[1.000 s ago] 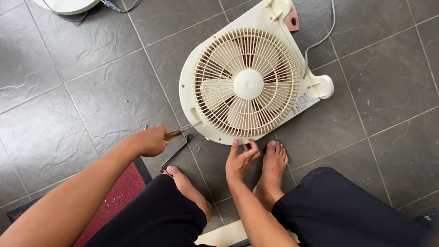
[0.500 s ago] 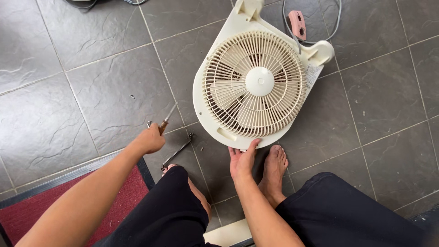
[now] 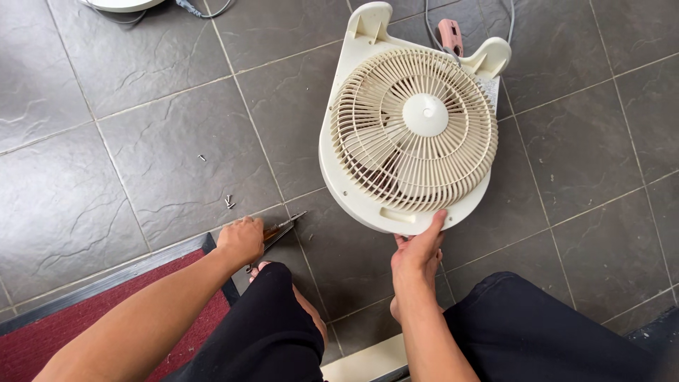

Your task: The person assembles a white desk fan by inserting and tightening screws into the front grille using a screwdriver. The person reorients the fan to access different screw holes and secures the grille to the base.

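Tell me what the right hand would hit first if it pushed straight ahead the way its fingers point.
The right hand already touches the near rim of the cream fan housing; pushed on, its fingers would likely slide over the rim onto the round grille, though height is hard to judge.

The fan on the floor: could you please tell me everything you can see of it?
The fan is cream, seemingly plastic, lying flat on the grey tiled floor, its round ribbed grille facing up with a plain centre cap. Its flat housing has two rounded lugs at the far end, where a grey cord leads away. The right hand touches its near rim.
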